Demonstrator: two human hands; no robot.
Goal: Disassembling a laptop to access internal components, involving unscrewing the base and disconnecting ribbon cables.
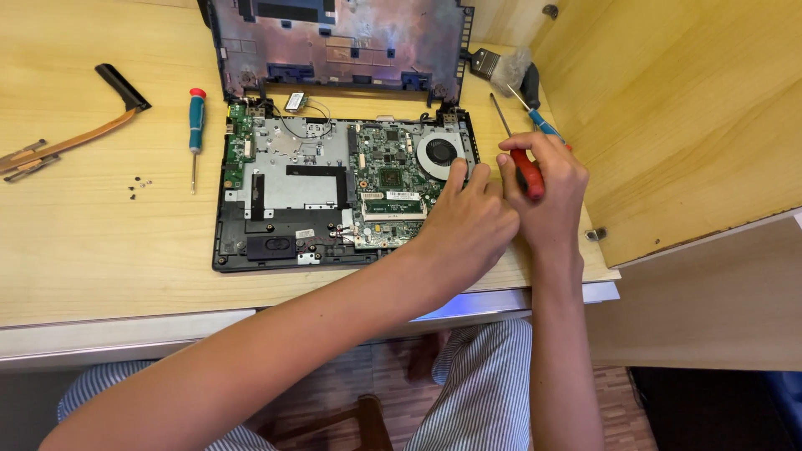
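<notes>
Hands: left flat on laptop, right gripping screwdriver.

Counted: three screwdrivers, one opened laptop, one brush, one copper heat pipe, two hands.

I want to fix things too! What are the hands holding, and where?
The right hand grips a screwdriver by its red handle. The left hand holds nothing; it rests on the laptop.

An opened laptop base lies near the bench's front edge. The left hand rests on its right side beside the fan; the right hand grips a red-handled screwdriver.
</notes>
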